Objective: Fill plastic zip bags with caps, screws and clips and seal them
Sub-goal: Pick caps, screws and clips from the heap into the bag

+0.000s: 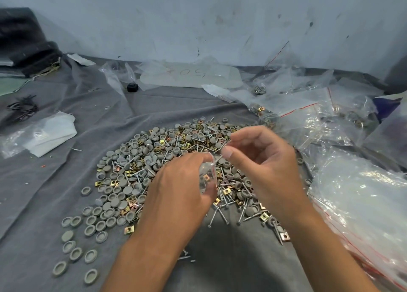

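Two bare hands work over a big pile of small parts that lies on a gray cloth spread out below a pale wall.

The left hand holds a small clear bag with its fingers and thumb curled round it, so its grip is pinching the bag. A gold clip shows through the plastic inside the bag. The bag is right above the middle of the pile.

The right hand is just beside the bag, near its top. Its fingers are curled in and its thumb meets a fingertip. A thin silver screw sits between that grip and the mouth of the bag, but it is too small to tell for sure if the hand pinches the screw or the bag's edge.

The pile is a mix of round gray caps, silver screws and gold square clips. More gray caps lie apart from each other toward the near left edge of the cloth.

Many clear bags with red strips are heaped along the right edge of the cloth. Some of them already hold parts. A folded white plastic piece lies near the left edge. A small black thing sits near the far edge, by the wall.
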Motion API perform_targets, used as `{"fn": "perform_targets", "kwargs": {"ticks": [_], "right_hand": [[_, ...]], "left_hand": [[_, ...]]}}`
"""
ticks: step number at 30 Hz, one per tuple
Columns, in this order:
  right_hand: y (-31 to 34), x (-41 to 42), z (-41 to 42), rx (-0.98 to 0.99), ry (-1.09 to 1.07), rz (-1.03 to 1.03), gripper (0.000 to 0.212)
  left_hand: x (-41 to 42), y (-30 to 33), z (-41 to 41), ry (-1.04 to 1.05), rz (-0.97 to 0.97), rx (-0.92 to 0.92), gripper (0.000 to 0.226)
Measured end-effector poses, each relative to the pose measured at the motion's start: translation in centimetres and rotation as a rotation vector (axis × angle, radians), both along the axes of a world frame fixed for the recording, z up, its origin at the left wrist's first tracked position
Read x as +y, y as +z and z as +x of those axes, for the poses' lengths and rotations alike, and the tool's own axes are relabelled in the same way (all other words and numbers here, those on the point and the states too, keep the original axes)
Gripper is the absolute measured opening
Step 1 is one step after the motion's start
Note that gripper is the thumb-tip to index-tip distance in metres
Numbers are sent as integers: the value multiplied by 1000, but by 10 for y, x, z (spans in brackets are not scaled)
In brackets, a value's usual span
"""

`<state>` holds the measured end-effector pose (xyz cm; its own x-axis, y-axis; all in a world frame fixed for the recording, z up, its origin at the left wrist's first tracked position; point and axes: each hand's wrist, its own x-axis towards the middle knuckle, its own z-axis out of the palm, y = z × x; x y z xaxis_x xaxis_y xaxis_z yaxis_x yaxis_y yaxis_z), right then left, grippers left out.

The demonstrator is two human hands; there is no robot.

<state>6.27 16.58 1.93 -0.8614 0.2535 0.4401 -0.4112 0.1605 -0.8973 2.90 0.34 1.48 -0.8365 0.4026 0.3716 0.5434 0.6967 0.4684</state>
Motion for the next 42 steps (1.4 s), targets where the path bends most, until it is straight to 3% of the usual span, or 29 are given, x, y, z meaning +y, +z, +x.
{"fn": "perform_targets", "kwargs": {"ticks": [5, 9, 11, 14, 20, 23, 26, 30, 33, 38, 42], "right_hand": [[-13, -17, -3, 20, -94, 488, 18], [-20, 0, -9, -48, -138, 414, 9], [-27, 12, -16, -173, -212, 581, 14], [-43, 14, -23, -411, -150, 942, 23], [-50, 7, -22, -382, -177, 1209, 19], [-51, 7, -19, -406, -146, 1159, 11], [-43, 8, -17, -399, -139, 860, 4], [-24, 0, -7, -116, -136, 524, 15], [-16, -8, -1, 3, -100, 550, 12], [-19, -9, 1, 22, -112, 708, 13], [-17, -8, 2, 14, -148, 699, 10]], "left_hand": [[-2, 0, 0, -25, -3, -11, 30], [-5, 1, -3, 12, 25, 2, 40], [-8, 2, -5, 36, 62, -9, 42], [-12, 4, -7, 60, 102, -20, 40], [-12, 4, -6, 50, 95, -8, 37], [-11, 3, -5, 42, 90, -12, 40], [-10, 3, -5, 41, 79, -6, 41], [-8, 2, -5, 32, 65, 7, 42], [-4, 1, -3, 4, 58, 5, 43], [-3, 1, -2, 8, 52, 18, 45], [-3, 0, -2, 3, 44, 20, 47]]}}
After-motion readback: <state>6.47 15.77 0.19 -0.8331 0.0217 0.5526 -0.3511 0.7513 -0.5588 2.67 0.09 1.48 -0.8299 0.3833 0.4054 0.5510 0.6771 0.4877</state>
